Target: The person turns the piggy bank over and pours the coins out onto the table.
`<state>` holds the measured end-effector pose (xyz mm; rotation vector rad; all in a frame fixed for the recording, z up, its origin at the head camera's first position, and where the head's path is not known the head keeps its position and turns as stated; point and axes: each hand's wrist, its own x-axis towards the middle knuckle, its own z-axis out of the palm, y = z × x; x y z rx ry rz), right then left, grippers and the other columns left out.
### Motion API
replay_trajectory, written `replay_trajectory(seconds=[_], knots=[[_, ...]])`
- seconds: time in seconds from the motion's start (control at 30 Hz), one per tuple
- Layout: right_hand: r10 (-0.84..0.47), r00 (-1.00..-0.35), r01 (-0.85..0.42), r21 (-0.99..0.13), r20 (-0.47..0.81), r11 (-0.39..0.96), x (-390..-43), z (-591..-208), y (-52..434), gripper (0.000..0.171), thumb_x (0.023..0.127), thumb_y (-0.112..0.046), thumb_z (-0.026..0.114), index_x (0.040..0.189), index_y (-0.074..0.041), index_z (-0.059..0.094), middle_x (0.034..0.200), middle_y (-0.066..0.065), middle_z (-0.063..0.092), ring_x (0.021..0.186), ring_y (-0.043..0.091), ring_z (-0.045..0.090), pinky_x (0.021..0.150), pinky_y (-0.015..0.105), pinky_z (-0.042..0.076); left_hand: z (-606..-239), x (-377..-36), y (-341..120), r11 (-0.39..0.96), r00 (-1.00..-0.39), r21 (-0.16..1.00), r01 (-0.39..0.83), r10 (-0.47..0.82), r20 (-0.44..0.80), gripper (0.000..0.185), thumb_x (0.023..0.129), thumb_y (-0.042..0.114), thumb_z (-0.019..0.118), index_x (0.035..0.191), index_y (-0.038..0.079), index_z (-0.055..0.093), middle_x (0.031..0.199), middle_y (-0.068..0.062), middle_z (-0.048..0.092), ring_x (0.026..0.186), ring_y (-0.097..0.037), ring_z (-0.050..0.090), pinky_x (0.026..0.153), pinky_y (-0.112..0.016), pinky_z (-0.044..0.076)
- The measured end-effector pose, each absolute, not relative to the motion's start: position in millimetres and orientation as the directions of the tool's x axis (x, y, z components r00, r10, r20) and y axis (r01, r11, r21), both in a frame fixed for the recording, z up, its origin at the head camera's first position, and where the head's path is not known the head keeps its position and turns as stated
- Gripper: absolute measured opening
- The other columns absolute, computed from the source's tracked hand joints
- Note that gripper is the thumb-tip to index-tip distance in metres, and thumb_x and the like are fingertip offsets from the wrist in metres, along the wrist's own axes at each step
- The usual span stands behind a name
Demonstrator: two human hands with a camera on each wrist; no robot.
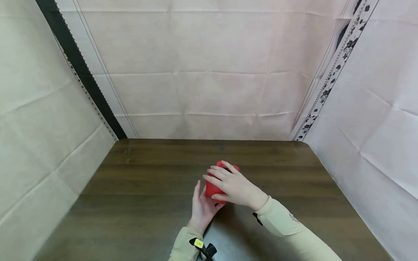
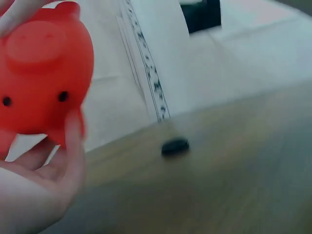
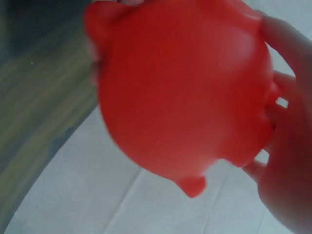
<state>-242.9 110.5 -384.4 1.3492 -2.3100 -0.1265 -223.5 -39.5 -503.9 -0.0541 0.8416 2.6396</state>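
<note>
A red pig-shaped piggy bank [image 1: 213, 186] is held between both hands above the table. In the left wrist view the piggy bank [image 2: 46, 73] is upside down, its black eyes below the snout and its ears lowest. My left hand [image 1: 202, 210] grips it from below; in the left wrist view, fingers [image 2: 73, 151] bend up around the ear end. The right hand [image 1: 238, 188] lies over its upper right side, fingers spread across it. Close up in the right wrist view, the round red body of the piggy bank [image 3: 185, 92] has the right hand [image 3: 287, 126] curled round its edge.
The brown wooden table [image 1: 147, 203] lies under the hands. A small dark oval object [image 2: 175, 146] overlaps the tabletop in the left wrist view, slightly blurred. Pale creased cloth walls [image 1: 209, 90] enclose the table at the back and both sides, with a black strip [image 1: 85, 72] at the left corner.
</note>
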Motion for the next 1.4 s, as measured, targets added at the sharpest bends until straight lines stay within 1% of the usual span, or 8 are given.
replay_trajectory(seconds=[0.17,0.37,0.5,0.63,0.83,0.9,1.07,1.4], knots=[[-0.765,-0.495,-0.762,0.218,0.412,0.61,-247.4,-369.7,105.5,0.057,0.085,-0.049,0.068,0.133,-0.02,0.057,0.138,0.005,0.056,0.132,0.021,0.049,0.12,0.056,0.019,-492.0,-222.7,-40.6,-0.854,-0.935,0.387,-0.348,0.348,-0.073,0.068,0.095,0.066,0.032,0.149,0.024,0.028,0.135,0.003,0.053,0.118,-0.016,0.049,0.103,-0.037,0.038],[-0.683,-0.517,-0.729,0.153,0.516,0.667,-251.6,-366.3,99.5,0.061,0.084,-0.044,0.072,0.136,-0.018,0.055,0.142,0.007,0.053,0.134,0.023,0.048,0.121,0.054,0.016,-476.2,-224.5,-42.0,-0.903,-0.937,0.326,-0.28,0.331,0.112,0.056,0.101,0.047,0.033,0.15,0.024,0.021,0.144,-0.002,0.042,0.129,-0.024,0.044,0.112,-0.049,0.034],[-0.596,-0.584,-0.701,0.027,0.551,0.713,-251.3,-372.1,99.7,0.061,0.084,-0.041,0.073,0.136,-0.015,0.055,0.14,0.009,0.055,0.131,0.026,0.05,0.119,0.054,0.02,-473.3,-225.0,-45.3,-0.873,-0.938,0.435,-0.222,0.312,0.149,0.052,0.102,0.026,0.033,0.151,0.025,0.017,0.147,-0.001,0.038,0.129,-0.02,0.045,0.114,-0.045,0.035],[-0.488,-0.665,-0.664,-0.15,0.565,0.732,-248.7,-378.8,100.3,0.063,0.082,-0.037,0.075,0.137,-0.013,0.054,0.141,0.011,0.053,0.129,0.028,0.051,0.117,0.056,0.023,-472.6,-226.7,-49.9,-0.765,-0.962,0.629,-0.136,0.254,0.101,0.064,0.098,0.011,0.046,0.153,0.028,0.016,0.148,0.0,0.034,0.128,-0.017,0.045,0.111,-0.032,0.04],[-0.36,-0.741,-0.621,-0.376,0.566,0.688,-243.8,-390.0,99.5,0.068,0.081,-0.031,0.078,0.139,-0.008,0.051,0.142,0.013,0.052,0.13,0.031,0.05,0.116,0.058,0.025,-470.8,-229.7,-52.1,-0.695,-0.995,0.719,0.003,0.068,0.07,0.069,0.092,0.004,0.058,0.15,0.017,0.022,0.139,0.001,0.044,0.125,-0.015,0.045,0.106,-0.024,0.043],[-0.316,-0.783,-0.591,-0.481,0.536,0.647,-241.0,-393.9,99.2,0.069,0.081,-0.027,0.078,0.141,-0.009,0.048,0.144,0.013,0.05,0.13,0.031,0.049,0.113,0.053,0.035,-469.8,-229.8,-52.3,-0.672,-0.997,0.74,0.029,0.035,0.07,0.07,0.091,0.004,0.06,0.149,0.016,0.024,0.139,0.001,0.044,0.126,-0.016,0.044,0.105,-0.024,0.042],[-0.232,-0.874,-0.483,-0.705,0.428,0.52,-232.6,-401.9,98.7,0.075,0.083,-0.023,0.076,0.147,-0.01,0.039,0.151,0.014,0.04,0.131,0.036,0.047,0.089,0.048,0.056,-464.3,-230.1,-55.4,-0.518,-0.994,0.853,0.064,0.04,0.099,0.08,0.086,0.006,0.068,0.15,0.028,0.025,0.148,-0.001,0.036,0.135,-0.022,0.034,0.104,-0.027,0.046],[-0.23,-0.926,-0.363,-0.872,0.299,0.328,-240.5,-418.4,119.9,0.077,0.085,-0.022,0.074,0.15,-0.019,0.033,0.145,0.01,0.045,0.125,0.033,0.051,0.093,0.044,0.055,-442.4,-234.9,-69.5,0.069,-0.962,0.962,0.263,0.101,0.256,0.095,0.072,0.025,0.085,0.147,0.042,0.029,0.148,0.007,0.04,0.133,-0.024,0.042,0.096,-0.042,0.054]])
